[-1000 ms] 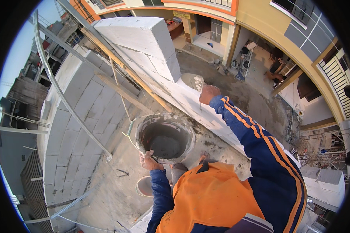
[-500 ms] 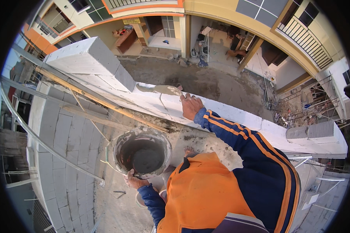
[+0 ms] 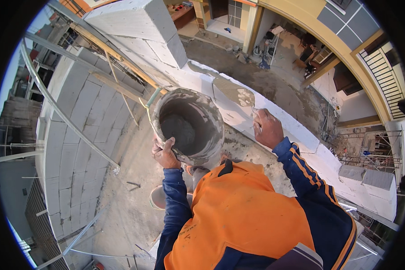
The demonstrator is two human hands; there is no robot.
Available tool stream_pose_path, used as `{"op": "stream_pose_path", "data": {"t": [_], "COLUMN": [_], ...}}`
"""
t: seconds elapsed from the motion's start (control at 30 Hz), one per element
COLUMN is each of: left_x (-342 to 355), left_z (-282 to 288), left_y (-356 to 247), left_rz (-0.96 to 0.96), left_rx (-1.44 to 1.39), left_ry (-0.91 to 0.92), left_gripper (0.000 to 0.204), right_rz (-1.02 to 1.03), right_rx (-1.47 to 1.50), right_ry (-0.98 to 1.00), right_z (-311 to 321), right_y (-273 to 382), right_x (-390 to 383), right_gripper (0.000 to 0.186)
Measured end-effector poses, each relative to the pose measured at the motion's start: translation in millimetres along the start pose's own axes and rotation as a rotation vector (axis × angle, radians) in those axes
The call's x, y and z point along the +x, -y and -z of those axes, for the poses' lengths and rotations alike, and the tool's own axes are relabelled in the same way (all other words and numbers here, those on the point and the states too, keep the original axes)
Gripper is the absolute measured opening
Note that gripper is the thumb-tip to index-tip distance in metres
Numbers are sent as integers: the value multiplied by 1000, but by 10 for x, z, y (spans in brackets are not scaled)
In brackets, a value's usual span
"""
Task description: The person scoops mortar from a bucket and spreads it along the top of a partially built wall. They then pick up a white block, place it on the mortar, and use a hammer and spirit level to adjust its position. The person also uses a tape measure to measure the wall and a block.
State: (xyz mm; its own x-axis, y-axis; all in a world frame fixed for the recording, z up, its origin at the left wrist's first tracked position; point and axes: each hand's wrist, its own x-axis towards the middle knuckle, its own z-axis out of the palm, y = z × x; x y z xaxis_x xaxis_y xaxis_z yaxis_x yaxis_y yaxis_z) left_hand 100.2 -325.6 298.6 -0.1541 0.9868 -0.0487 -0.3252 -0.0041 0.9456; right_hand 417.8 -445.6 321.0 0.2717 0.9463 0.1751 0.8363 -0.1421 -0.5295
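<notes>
My left hand (image 3: 166,154) grips the near rim of a mortar-caked bucket (image 3: 213,139), thumb over the edge. The bucket is held tilted, with wet grey mortar (image 3: 177,128) low inside. My right hand (image 3: 267,129) is closed round the handle of a trowel (image 3: 255,109), mostly hidden by the fingers. Its mortar-smeared blade seems to lie on top of the low white block wall (image 3: 297,132); blade and mortar are hard to tell apart. Grey mortar (image 3: 202,69) also coats the wall top farther left, beside a taller block stack (image 3: 155,31).
Bamboo and timber poles (image 3: 117,58) run along the left side. Another block wall (image 3: 76,135) curves at far left, with a thin metal bar (image 3: 72,121) crossing before it. Beyond the low wall, the ground (image 3: 220,56) lies far below. More blocks (image 3: 364,177) top the wall's right end.
The bucket has been lifted towards the wall and tilted by my left hand. My right hand has drawn back off the wall top. The whole view has turned.
</notes>
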Motion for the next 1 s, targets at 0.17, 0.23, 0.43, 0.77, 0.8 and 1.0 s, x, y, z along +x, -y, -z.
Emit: {"op": "stream_pose_path", "data": {"t": [0.17, 0.23, 0.43, 0.77, 0.8, 1.0], "left_x": [28, -1, 30, 193, 207, 313], "left_z": [-215, -272, -458, -221, -188, -154], "left_y": [-71, -101, -160, -85, -60, 100], "left_rz": [-123, -202, -339, 30, 42, 87], "left_rx": [153, 272, 289, -30, -102, -201], "left_ry": [186, 261, 455, 183, 162, 9], "left_gripper": [50, 47, 20, 41, 44, 52], "right_rz": [94, 117, 239, -169, -180, -110], "right_rx": [-191, -291, -227, 827, 833, 892], "right_ry": [356, 286, 651, 976, 1009, 887], "right_z": [-176, -375, -631, -747, -706, -303], "right_y": [439, 668, 851, 448, 411, 204], "right_x": [109, 249, 357, 301, 319, 474], "right_gripper": [34, 31, 19, 29, 31, 29]}}
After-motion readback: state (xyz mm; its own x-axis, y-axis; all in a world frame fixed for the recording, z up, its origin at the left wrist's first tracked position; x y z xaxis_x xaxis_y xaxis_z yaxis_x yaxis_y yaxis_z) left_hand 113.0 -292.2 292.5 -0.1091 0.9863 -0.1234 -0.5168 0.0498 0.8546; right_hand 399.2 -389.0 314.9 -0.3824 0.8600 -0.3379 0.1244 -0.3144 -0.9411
